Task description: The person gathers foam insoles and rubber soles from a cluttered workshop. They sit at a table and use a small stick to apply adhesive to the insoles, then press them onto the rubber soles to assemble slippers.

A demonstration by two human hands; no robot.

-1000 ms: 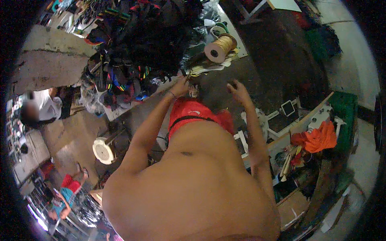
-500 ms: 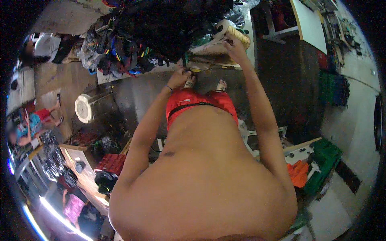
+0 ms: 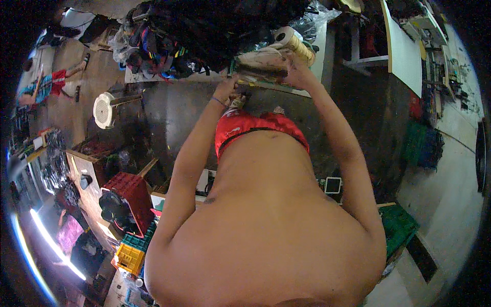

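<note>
At the lower middle, nearest to the view, is the person's bare torso [image 3: 266, 225], and beyond it the red shorts [image 3: 261, 128]. Both arms reach forward to the worktable [image 3: 323, 43]. The left hand [image 3: 226, 92] is at the near edge of this table; its fingers seem curled, but it is blurred, and I cannot tell if something is gripped. The right hand [image 3: 297, 74] is bent over the flat beige pieces [image 3: 258, 64], just before the spool of pale yellow cord [image 3: 303, 51]; whether its fingers are closed on a piece, I cannot tell.

The beige pieces lie on the table between the two hands, and the spool lies on its side behind the right one. Its cord is wound thickly, so I judge that much of it is not yet used. No finished article can be distinguished near the hands; how much is done, the view does not show clearly.

Farther, a large heap of dark straps [image 3: 220, 30] covers the table, with a clear plastic bag [image 3: 314, 20] beside it. Away to the left are a round cream stool [image 3: 104, 110] and, well apart, a co-worker in a teal top [image 3: 43, 88].
</note>
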